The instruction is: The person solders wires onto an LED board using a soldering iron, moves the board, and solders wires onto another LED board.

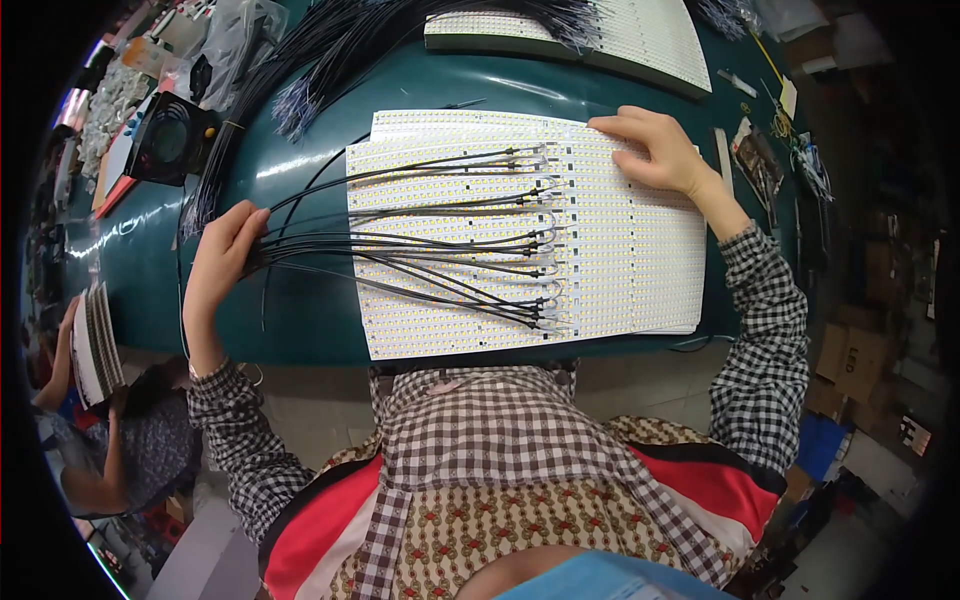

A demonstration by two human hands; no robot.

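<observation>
Left hand (228,250): thumb and fingers pinched together round a sheaf of black wires (400,238), back of the hand facing up. From this pinch the wires fan out rightward across a stack of white boards (650,265), in several groups, ending at a column of pale joints near the middle of the top board. Boards thickly dotted with small yellowish spots; edges not quite squared, another board showing beyond the top one.

Right hand (655,150): at the far right part of the stack, fingers spread from the thumb, index tip near the far edge, no wire between them. How firmly it presses, cannot tell. Wire joints lie to its left and nearer the body.

Stack lies between the two hands, on a green table (315,310). Beyond the left hand's pinch: a black fan (172,140), with a clear plastic bag (242,45) farther off. A loose heap of black cable (370,45) lies beyond the stack, tips pale. Straight out past the right hand, a second stack of boards (660,45). Right of that hand, a narrow pale strip (723,160) and a small packet (757,165).
</observation>
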